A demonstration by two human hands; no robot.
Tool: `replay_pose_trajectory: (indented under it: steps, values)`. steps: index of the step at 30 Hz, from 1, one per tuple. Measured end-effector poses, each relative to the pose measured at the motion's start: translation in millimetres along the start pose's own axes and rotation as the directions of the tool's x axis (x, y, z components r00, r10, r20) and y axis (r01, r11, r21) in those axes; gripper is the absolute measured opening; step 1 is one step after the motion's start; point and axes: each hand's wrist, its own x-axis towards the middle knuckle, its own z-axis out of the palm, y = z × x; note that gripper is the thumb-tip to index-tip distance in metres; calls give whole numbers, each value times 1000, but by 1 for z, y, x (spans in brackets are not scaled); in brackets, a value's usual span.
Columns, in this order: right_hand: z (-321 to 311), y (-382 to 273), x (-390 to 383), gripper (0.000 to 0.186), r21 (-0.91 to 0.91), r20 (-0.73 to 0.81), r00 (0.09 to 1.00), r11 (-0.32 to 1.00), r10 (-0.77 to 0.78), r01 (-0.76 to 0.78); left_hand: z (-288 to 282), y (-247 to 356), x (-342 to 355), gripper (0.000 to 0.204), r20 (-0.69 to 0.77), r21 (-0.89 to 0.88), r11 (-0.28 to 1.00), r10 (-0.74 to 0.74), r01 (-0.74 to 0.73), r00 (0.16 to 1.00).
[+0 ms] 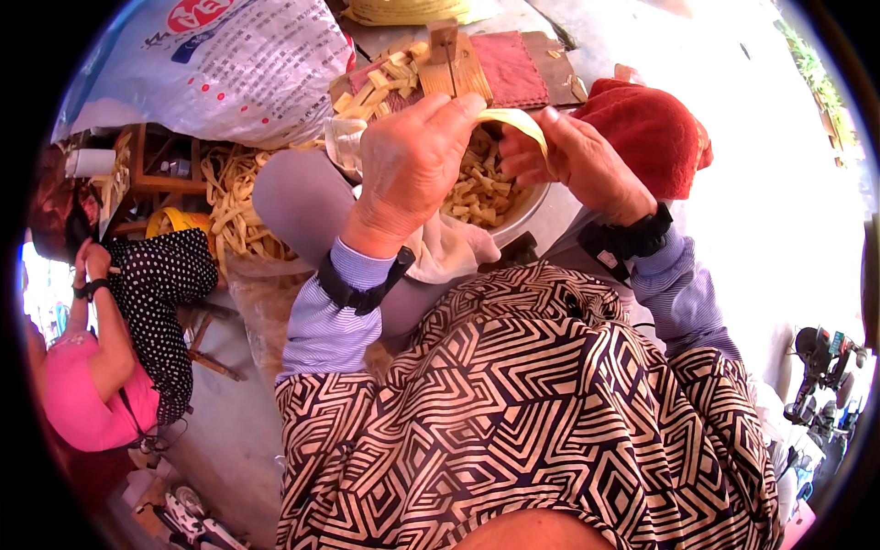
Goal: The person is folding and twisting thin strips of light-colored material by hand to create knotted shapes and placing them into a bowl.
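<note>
A: In the head view, what is the left hand (417, 151) doing?
B: It is closed, thumb and fingertips gripping one end of a pale yellow strip (513, 116).

A: And the right hand (591, 170)?
B: Partly curled. The strip bends down between its thumb and fingers; I cannot tell whether they grip it.

A: So where is the strip?
B: Raised between the two hands, arching above a round bowl (532, 217) of short, pale cut pieces (477, 188).

A: What lies beyond the bowl?
B: A wooden block (470, 69) with an upright piece on it, more cut pieces (374, 93) to its left and a flat red cloth (513, 66) to its right.

A: Anything else on the right?
B: A dark red towel (637, 128), draped over the right knee.

A: And the left?
B: A heap of long strips (240, 209) beside the left knee, with a big printed white sack (252, 69) farther off. Far left, a co-worker in a pink top (96, 394) and dotted trousers (160, 293) has both hands (92, 263) close together.
</note>
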Motion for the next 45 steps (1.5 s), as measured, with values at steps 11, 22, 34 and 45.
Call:
replay_pose_trajectory:
  steps: [11,22,34,45]
  values:
    - [37,-10,-6,21,119,201,966,983,-163,141,20,21,-25,17,228,-770,492,-381,405,896]
    - [35,-6,22,22,-867,-24,770,396,-638,301,31,25,-19,21,702,-711,-380,-345,591,623]
    - [-2,32,34,31,378,205,949,875,239,-302,51,-5,-24,26,169,-430,809,-362,399,917]
    - [6,30,43,15,-224,-118,970,957,-213,183,64,-2,-2,18,154,-348,775,-508,528,847]
